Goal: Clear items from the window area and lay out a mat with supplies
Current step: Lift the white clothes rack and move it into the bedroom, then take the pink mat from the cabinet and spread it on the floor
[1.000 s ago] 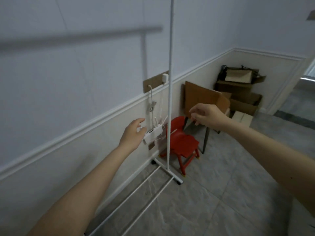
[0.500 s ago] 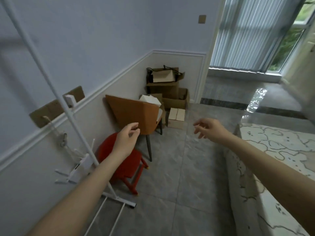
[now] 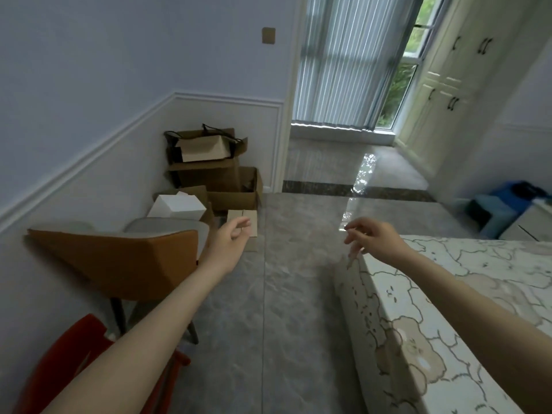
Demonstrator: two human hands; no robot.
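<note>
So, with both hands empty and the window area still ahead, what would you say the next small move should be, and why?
Probably walk forward along the open floor toward the window. Both the left hand and the right hand hang loosely curled and hold nothing, and the window area lies well beyond reach. The lane runs between the orange chair and the bed.

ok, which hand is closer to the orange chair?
Left. The left hand hangs just right of the orange chair backrest; the right hand is across the floor aisle, over the bed corner.
</note>
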